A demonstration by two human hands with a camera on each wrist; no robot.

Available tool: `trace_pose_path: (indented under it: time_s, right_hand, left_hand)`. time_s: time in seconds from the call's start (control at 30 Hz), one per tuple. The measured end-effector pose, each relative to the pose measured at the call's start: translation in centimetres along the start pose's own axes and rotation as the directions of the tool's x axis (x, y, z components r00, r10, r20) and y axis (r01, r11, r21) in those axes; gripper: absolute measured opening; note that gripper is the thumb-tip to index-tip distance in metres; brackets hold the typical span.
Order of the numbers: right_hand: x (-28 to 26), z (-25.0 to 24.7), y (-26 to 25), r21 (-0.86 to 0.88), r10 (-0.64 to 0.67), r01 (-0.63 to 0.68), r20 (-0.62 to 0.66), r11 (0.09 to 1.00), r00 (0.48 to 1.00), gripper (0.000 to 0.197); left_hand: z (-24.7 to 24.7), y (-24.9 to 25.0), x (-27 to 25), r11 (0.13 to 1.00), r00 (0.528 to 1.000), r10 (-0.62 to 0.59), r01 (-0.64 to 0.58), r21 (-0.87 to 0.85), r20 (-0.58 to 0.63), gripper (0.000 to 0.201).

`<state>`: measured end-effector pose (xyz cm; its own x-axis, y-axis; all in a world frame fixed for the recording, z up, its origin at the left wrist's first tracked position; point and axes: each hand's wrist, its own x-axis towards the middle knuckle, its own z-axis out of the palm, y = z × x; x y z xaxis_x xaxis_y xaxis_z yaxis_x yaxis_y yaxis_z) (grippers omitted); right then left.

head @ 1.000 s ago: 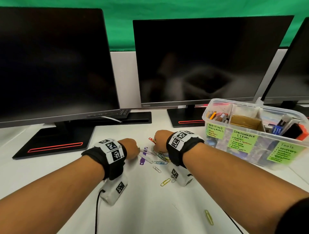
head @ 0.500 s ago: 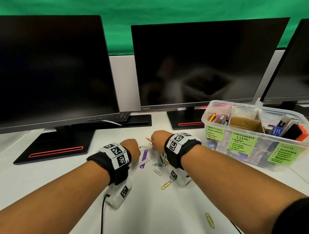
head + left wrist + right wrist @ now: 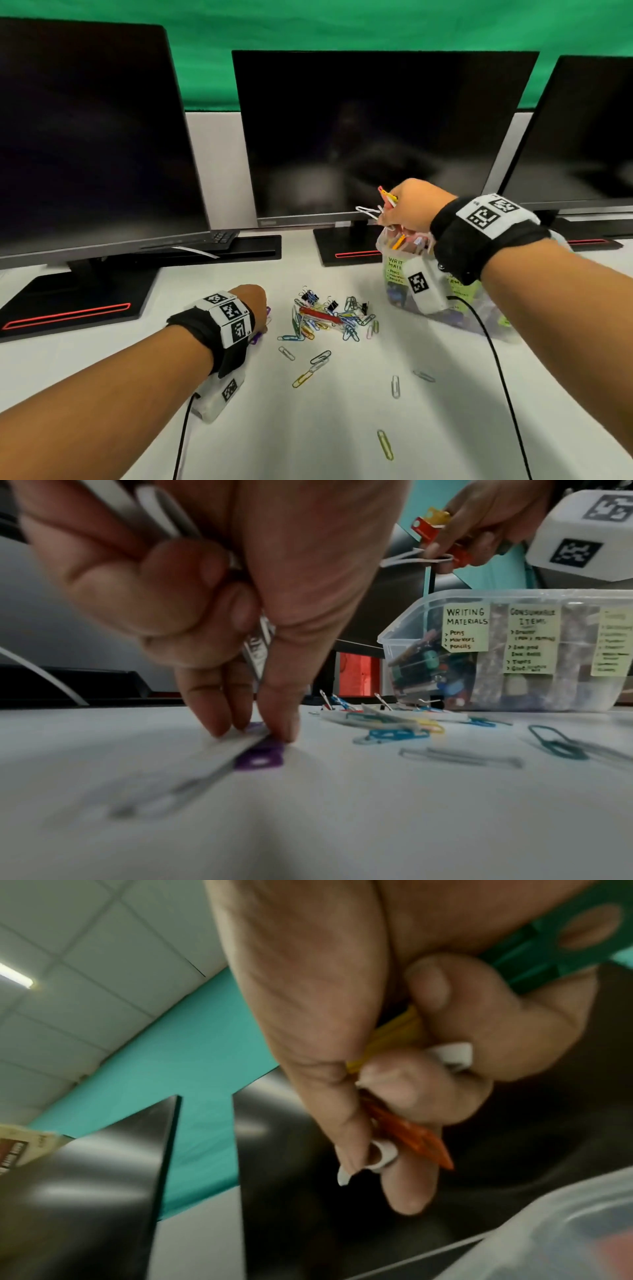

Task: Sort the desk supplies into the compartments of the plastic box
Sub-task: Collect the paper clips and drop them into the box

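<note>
My right hand (image 3: 388, 214) is raised over the left end of the clear plastic box (image 3: 399, 301) and grips a bundle of plastic file fasteners (image 3: 386, 198), red, yellow, white and green (image 3: 411, 1131). The box (image 3: 496, 599) carries labels for writing materials, consumable items and tools. My left hand (image 3: 253, 305) is down on the white desk, its fingertips (image 3: 281, 731) pinching a purple fastener (image 3: 260, 758) together with a white strip, while its curled fingers keep more white strips (image 3: 161, 515). A pile of coloured paper clips and binder clips (image 3: 329, 317) lies between the hands.
Three dark monitors (image 3: 370, 137) on black stands line the back of the desk. Single paper clips (image 3: 385, 443) lie scattered toward the near edge. A black cable (image 3: 493, 359) hangs from my right wrist and crosses in front of the box.
My right hand has risen from the pile and moved right, over the box, carrying the fastener bundle. My left hand stays low on the desk at the purple fastener.
</note>
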<state>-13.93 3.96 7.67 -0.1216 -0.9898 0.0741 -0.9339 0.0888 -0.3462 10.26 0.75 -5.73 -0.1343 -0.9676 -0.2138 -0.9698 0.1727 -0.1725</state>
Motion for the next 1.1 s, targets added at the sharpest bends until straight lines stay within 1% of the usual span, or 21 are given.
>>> trace_pose_path:
  time_s: [0.1, 0.17, 0.23, 0.3, 0.37, 0.47, 0.5, 0.53, 0.6, 0.63, 0.67, 0.77, 0.8, 0.87, 0.97, 1.03, 1.07, 1.1]
  right_hand:
    - [0.6, -2.3, 3.1, -0.174, 0.085, -0.088, -0.025, 0.981, 0.996, 0.022]
    - [0.9, -3.2, 4.8, -0.313, 0.143, -0.139, -0.011, 0.94, 0.99, 0.025]
    - [1.5, -3.8, 6.0, -0.406, 0.198, -0.181, -0.001, 0.896, 0.98, 0.033]
    - [2.3, -4.1, 6.6, -0.432, 0.244, -0.211, 0.023, 0.877, 0.97, 0.035]
    - [3.0, -4.7, 6.7, -0.44, 0.289, -0.236, 0.056, 0.866, 0.956, 0.032]
    - [3.6, -5.3, 6.7, -0.489, 0.357, -0.27, 0.095, 0.83, 0.929, 0.017]
    - [3.9, -5.4, 6.7, -0.517, 0.367, -0.269, 0.097, 0.813, 0.925, 0.016]
    - [4.3, -5.5, 6.9, -0.532, 0.381, -0.285, 0.078, 0.797, 0.921, 0.019]
    - [6.0, -5.7, 7.9, -0.557, 0.426, -0.332, 0.044, 0.761, 0.903, 0.028]
    - [6.8, -5.7, 8.5, -0.535, 0.432, -0.348, 0.037, 0.77, 0.901, 0.033]
    - [7.0, -5.6, 8.6, -0.54, 0.44, -0.35, 0.043, 0.766, 0.897, 0.036]
    - [6.1, -5.1, 8.0, -0.555, 0.437, -0.354, 0.019, 0.752, 0.899, 0.042]
    - [6.0, -4.8, 7.9, -0.557, 0.434, -0.356, 0.009, 0.751, 0.901, 0.047]
    - [6.1, -4.7, 8.3, -0.522, 0.404, -0.354, -0.02, 0.776, 0.915, 0.055]
    - [5.4, -4.5, 7.8, -0.445, 0.347, -0.316, -0.013, 0.838, 0.938, 0.051]
    - [4.5, -4.1, 7.0, -0.436, 0.315, -0.281, 0.007, 0.855, 0.949, 0.052]
    - [4.1, -3.9, 6.7, -0.43, 0.302, -0.266, 0.017, 0.863, 0.953, 0.052]
    - [3.6, -3.9, 6.5, -0.412, 0.288, -0.251, 0.029, 0.876, 0.957, 0.049]
  left_hand:
    - [-0.6, 0.2, 0.2, 1.0, 1.0, 0.007, -0.007, 0.02, 0.008, 0.036]
    - [-0.8, 0.5, 0.4, 1.0, 1.0, 0.013, -0.013, 0.026, 0.022, 0.036]
    - [-0.9, 0.7, 0.5, 0.999, 0.999, 0.01, -0.011, 0.037, 0.038, 0.039]
    - [-1.0, 0.7, 0.4, 0.999, 0.999, 0.002, -0.004, 0.034, 0.05, 0.041]
    - [-0.9, 0.6, 0.5, 1.0, 0.998, -0.001, -0.001, 0.021, 0.062, 0.041]
    - [-0.4, 0.3, 0.5, 1.0, 0.998, 0.026, -0.027, 0.009, 0.063, 0.039]
    - [-0.3, 0.2, 0.4, 1.0, 0.998, 0.019, -0.02, 0.015, 0.057, 0.039]
    - [0.1, 0.0, 0.5, 0.999, 0.999, 0.037, -0.038, 0.019, 0.028, 0.039]
    - [0.4, -0.2, 0.3, 0.999, 0.999, 0.043, -0.043, 0.022, 0.017, 0.039]
    - [0.3, -0.2, 0.2, 1.0, 0.999, 0.027, -0.028, 0.011, 0.045, 0.039]
    - [0.5, -0.4, 0.5, 1.0, 0.999, 0.026, -0.026, -0.004, 0.04, 0.04]
    - [0.0, -0.5, 0.4, 0.998, 0.998, 0.012, -0.008, -0.06, 0.061, 0.045]
    - [-0.2, -0.6, 0.4, 0.997, 0.998, 0.013, -0.009, -0.082, 0.056, 0.047]
    - [-1.0, -0.6, 0.3, 0.99, 1.0, 0.007, -0.005, -0.139, 0.015, 0.046]
    - [-2.4, -0.4, -0.2, 0.969, 1.0, -0.004, 0.005, -0.246, 0.006, 0.041]
    - [-3.4, 0.0, -0.6, 0.953, 1.0, 0.018, -0.014, -0.304, 0.011, 0.04]
    - [-4.1, 0.3, -0.9, 0.942, 0.999, 0.043, -0.041, -0.334, -0.003, 0.041]
    - [-4.8, 0.7, -1.0, 0.934, 0.997, 0.073, -0.065, -0.351, 0.008, 0.042]
